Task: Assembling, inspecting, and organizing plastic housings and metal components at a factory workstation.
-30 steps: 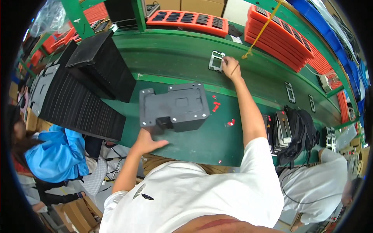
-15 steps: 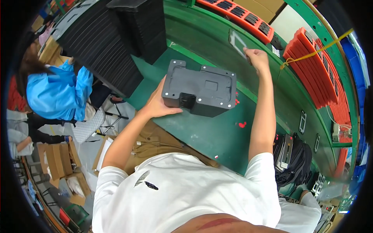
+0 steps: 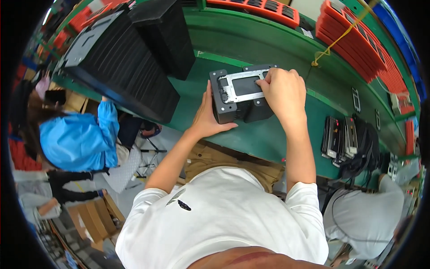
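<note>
A black block-shaped fixture [image 3: 257, 113] with small light round dots at its corners rests on the green bench. My left hand [image 3: 207, 115] grips its left end, thumb stretched along the front side. On top of the fixture lies a thin silver metal frame [image 3: 230, 89] with a rectangular opening. My right hand [image 3: 285, 95] pinches the frame at its right part, thumb near the opening. The right fingers cover that end of the frame, so how it sits there is hidden.
Tall stacks of black trays [image 3: 130, 67] stand at the left on the bench [image 3: 192, 96]. Red trays [image 3: 349, 40] are piled at the upper right. Black and silver parts [image 3: 338, 139] lie to the right. A person in blue [image 3: 78, 141] sits at the left, another person [image 3: 365, 210] at lower right.
My right hand has brought the metal frame from the bench's back wall down onto the fixture. My left hand still holds the fixture. The view has shifted.
</note>
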### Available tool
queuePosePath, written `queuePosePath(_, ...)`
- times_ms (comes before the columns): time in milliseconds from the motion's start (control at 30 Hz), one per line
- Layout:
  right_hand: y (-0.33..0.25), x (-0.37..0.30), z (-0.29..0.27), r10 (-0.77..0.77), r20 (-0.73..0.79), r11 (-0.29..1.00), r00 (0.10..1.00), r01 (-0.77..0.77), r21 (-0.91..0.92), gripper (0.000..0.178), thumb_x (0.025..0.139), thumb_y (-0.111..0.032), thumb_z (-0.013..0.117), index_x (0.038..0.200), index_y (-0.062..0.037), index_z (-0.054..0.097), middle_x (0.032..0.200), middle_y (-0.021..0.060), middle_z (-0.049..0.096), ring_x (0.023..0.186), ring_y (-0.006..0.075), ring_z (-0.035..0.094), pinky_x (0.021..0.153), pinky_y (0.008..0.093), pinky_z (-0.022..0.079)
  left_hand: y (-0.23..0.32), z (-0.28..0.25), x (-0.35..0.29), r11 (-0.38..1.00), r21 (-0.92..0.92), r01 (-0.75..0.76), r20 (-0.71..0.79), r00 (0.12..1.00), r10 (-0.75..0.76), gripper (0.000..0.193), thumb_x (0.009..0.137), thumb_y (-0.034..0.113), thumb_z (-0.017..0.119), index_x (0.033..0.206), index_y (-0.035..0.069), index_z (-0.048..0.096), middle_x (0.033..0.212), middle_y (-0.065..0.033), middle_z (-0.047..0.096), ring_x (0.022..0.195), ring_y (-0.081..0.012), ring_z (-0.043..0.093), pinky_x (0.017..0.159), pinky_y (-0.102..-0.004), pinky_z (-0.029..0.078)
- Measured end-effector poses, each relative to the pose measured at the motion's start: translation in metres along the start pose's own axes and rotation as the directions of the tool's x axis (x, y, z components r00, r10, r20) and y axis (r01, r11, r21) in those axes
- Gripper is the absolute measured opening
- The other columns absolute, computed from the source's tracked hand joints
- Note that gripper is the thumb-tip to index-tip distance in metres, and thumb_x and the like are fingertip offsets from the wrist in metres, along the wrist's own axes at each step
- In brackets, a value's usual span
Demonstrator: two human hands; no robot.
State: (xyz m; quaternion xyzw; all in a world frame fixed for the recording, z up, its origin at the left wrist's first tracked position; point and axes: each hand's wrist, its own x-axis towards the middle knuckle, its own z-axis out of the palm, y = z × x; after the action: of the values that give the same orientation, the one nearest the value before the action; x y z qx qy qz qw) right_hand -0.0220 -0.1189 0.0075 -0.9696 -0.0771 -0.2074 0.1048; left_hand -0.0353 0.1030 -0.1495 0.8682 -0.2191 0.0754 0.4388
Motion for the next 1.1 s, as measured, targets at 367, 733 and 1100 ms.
queuePosePath(367,-0.016,-0.019,-0.011,0.031,0.007,0.998,0.999,-0.031,0.046,0.015,0.086,-0.018,0.075,0.084,-0.0037,0.077,0.084,0.0151,0.071,0.086,0.0354,0.064,0.081,0.0445,0.051,-0.016,0.006,-0.002,0.958,-0.287,-0.018,0.025,0.999,0.026,0.142,0.058,0.025,0.099,0.159,-0.004,0.005,0.141,-0.0248,0.052,0.127,-0.0357,0.057,0.106,-0.04,0.047)
queuePosePath(733,0.198,-0.198,0.028,0.508,-0.337,0.694,0.793,-0.608,-0.387,0.026,0.087,-0.011,0.071,0.112,-0.0029,0.073,0.101,0.0145,0.071,0.096,0.0346,0.065,0.086,0.045,0.051,0.007,-0.005,0.032,0.989,-0.149,-0.003,0.083,0.996,0.015,0.096,0.068,0.02,0.094,0.145,0.0,0.041,0.128,-0.0186,0.062,0.114,-0.031,0.063,0.098,-0.0391,0.049)
queuePosePath(1100,0.049,-0.174,0.014,0.157,-0.604,0.874,0.781,0.176,0.454,0.032,0.089,0.007,0.062,0.121,0.0047,0.068,0.123,0.022,0.069,0.109,0.0352,0.068,0.096,0.0388,0.053,0.107,0.031,-0.045,0.55,-0.822,-0.147,-0.106,0.989,0.105,0.064,0.101,0.038,0.057,0.146,-0.003,0.038,0.137,-0.0219,0.048,0.122,-0.0317,0.056,0.097,-0.045,0.052)
